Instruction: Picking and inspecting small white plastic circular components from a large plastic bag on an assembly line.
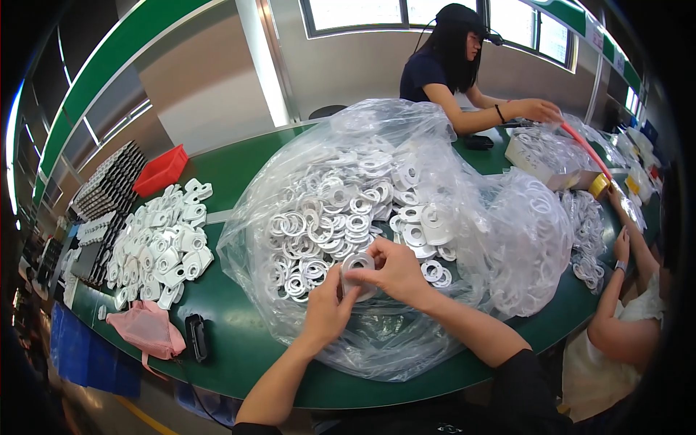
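A pale ring (358,267) is held up between the person's two hands, over the near side of a heap of rings (319,230) on a large clear bag (395,355). The left hand (328,308) grips the ring's left edge, its fingers (334,281) drawn in close. The right hand (399,274) pinches the ring from the right, with the thumb lying across its face (the hole shows just above that thumb).

The bag spreads over the middle of the green desk (235,330). Some flat plates (438,225) lie among the rings on the right side of the heap. Just beyond, a second clear bag (529,246) bulges with more rings.

On the left lies a pile of white parts (161,250), with a red bin (161,171) and stacked trays (109,181) behind it. Nearer the desk's edge, a pink pouch (148,330) sits beside a black case (196,337).

Across the desk, a co-worker (449,80) in a dark cap holds a red strip (586,148) above an open box (540,161). Another person's arm (615,308) reaches in at the right, near a yellow roll (599,185).
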Available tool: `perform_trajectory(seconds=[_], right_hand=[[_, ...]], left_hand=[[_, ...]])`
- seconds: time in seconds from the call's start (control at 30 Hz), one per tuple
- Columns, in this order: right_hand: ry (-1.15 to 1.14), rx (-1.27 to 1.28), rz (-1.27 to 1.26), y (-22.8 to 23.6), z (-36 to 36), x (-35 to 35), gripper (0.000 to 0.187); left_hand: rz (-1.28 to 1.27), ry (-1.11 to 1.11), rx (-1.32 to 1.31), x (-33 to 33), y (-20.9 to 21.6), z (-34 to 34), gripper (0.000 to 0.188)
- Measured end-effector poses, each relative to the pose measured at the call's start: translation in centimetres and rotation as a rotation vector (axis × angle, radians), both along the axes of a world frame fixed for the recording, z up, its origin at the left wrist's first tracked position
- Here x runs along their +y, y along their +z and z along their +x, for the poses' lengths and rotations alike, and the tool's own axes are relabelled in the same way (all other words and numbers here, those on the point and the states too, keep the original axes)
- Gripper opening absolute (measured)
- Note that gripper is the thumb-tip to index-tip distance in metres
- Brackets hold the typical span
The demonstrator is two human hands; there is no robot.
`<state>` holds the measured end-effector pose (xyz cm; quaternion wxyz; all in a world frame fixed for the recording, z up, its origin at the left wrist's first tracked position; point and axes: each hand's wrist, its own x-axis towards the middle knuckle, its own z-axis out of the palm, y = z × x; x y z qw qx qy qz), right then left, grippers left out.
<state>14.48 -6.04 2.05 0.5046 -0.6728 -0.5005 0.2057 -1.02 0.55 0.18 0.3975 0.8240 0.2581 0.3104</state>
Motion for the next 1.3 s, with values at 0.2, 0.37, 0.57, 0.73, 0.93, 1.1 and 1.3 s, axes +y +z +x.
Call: perform_trajectory(seconds=[0.2, 0.37, 0.57, 0.73, 0.93, 1.1, 1.3], right_hand=[[0.194, -0.059, -0.021, -0.3, 1.7, 0.2, 0.020], [0.116, -0.237, -0.090, 1.0, 1.7, 0.1, 0.027], [-0.148, -0.428, 0.086, 1.2, 6.2, 0.2, 0.017], [-0.350, -0.858, 0.022, -1.0, 10.5, -0.4, 0.020], [-0.462, -1.109, -0.191, -0.5, 9.9, -1.1, 0.022], [-0.437, -0.961, -0.235, -0.8, 10.4, -0.9, 0.019], [-0.323, -0.566, -0.019, 3.0, 7.9, -1.2, 0.010]], left_hand=[[-0.394, -0.143, -0.056, 1.9, -0.8, -0.6, 0.035], [-0.715, -0.314, 0.005, 3.2, 1.3, -1.8, 0.033], [-0.464, 0.126, -0.965, 10.7, 3.0, -7.4, 0.038], [-0.382, 0.428, -1.204, 11.2, 3.5, -7.5, 0.049], [0.060, 0.063, -0.051, 5.8, 1.0, -1.4, 0.033], [0.757, 0.078, 0.174, 3.4, -1.0, 1.9, 0.039], [0.735, 0.171, 0.096, 3.9, -1.0, 1.5, 0.022]])
